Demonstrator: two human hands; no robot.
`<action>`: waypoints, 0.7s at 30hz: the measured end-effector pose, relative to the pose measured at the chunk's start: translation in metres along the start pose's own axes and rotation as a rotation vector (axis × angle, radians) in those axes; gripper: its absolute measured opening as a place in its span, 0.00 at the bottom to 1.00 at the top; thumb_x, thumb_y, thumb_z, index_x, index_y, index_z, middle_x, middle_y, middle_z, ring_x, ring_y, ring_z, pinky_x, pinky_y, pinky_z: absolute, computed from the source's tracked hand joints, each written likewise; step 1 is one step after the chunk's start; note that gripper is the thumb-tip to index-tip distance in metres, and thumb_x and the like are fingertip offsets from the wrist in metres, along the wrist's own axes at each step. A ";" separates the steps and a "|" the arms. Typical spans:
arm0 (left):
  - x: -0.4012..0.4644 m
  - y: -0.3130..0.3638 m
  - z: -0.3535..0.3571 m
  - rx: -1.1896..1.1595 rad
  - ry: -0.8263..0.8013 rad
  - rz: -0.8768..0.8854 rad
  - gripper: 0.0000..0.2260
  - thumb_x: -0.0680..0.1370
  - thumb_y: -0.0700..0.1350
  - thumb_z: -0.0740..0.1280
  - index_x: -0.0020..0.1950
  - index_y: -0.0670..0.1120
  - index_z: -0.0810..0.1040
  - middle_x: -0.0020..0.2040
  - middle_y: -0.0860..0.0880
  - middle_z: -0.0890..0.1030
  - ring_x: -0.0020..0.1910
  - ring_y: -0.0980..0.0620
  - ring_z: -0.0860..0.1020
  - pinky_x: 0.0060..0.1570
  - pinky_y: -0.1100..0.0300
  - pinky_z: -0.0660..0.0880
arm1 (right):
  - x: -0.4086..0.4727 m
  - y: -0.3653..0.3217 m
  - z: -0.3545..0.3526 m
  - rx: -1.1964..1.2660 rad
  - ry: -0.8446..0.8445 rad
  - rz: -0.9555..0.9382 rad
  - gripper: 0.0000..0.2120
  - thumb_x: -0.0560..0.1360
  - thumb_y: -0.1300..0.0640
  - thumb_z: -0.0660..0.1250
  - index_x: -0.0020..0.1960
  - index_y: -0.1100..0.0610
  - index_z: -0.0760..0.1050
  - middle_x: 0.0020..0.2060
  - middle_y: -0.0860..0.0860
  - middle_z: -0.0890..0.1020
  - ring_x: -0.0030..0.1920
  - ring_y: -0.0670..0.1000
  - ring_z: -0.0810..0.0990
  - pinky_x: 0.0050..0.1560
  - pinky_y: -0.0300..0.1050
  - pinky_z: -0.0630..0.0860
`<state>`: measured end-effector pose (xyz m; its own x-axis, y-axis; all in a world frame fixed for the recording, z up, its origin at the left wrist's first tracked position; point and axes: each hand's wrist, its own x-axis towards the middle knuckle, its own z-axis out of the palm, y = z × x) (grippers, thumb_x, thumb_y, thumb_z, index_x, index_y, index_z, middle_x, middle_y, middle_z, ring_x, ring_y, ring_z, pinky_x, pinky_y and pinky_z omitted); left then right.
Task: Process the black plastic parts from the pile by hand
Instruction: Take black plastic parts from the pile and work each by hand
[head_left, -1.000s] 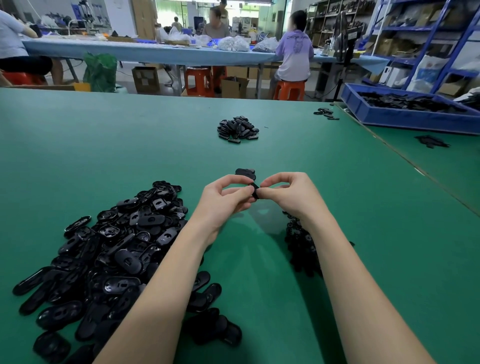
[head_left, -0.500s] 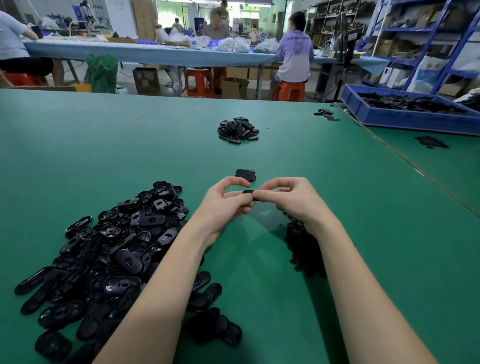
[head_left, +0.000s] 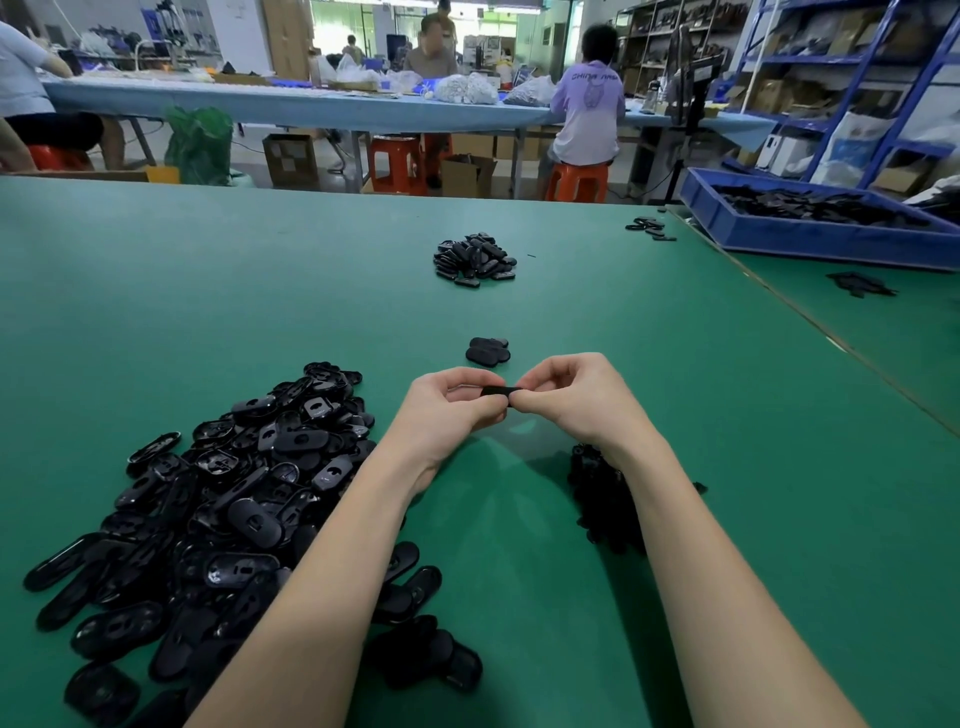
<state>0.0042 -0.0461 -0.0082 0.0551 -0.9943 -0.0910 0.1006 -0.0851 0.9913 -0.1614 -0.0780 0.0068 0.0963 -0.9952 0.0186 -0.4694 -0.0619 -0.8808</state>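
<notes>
We hold one black part (head_left: 493, 391) above the middle of the green table (head_left: 208, 312), pinched between both hands. Our left hand (head_left: 449, 410) curls its fingers round one end; our right hand (head_left: 569, 397) pinches the other, fingertips pressed together. The big pile (head_left: 218, 509) towards the near left corner looks largely untouched, so we judge most work remains. Two parts (head_left: 487, 351) lie just beyond our hands, a small heap (head_left: 475, 260) further out, and a dark cluster (head_left: 602, 493) under our right wrist.

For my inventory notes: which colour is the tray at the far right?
Blue tray, holding black parts; the head view shows it.
</notes>
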 end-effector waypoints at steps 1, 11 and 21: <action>0.000 0.000 0.000 0.006 0.002 0.001 0.08 0.74 0.30 0.71 0.49 0.41 0.83 0.45 0.41 0.85 0.38 0.53 0.83 0.43 0.66 0.78 | 0.000 0.001 0.001 -0.001 0.005 -0.005 0.05 0.69 0.56 0.78 0.38 0.52 0.82 0.27 0.42 0.80 0.29 0.41 0.75 0.33 0.33 0.69; 0.002 -0.002 -0.001 0.113 0.065 0.006 0.07 0.74 0.33 0.74 0.46 0.45 0.83 0.43 0.44 0.86 0.40 0.52 0.85 0.48 0.63 0.80 | 0.000 0.006 0.010 -0.019 0.050 -0.067 0.07 0.67 0.54 0.78 0.37 0.53 0.80 0.26 0.41 0.80 0.27 0.39 0.74 0.31 0.31 0.70; 0.004 -0.005 0.000 0.041 0.102 0.018 0.10 0.72 0.39 0.73 0.52 0.48 0.82 0.42 0.47 0.87 0.42 0.50 0.84 0.61 0.48 0.79 | 0.004 0.008 0.011 -0.298 0.119 -0.255 0.08 0.68 0.47 0.75 0.46 0.39 0.81 0.37 0.35 0.83 0.31 0.40 0.77 0.41 0.44 0.78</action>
<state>0.0043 -0.0495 -0.0134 0.1577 -0.9842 -0.0804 0.0585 -0.0720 0.9957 -0.1547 -0.0816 -0.0052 0.1486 -0.9458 0.2888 -0.6787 -0.3099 -0.6658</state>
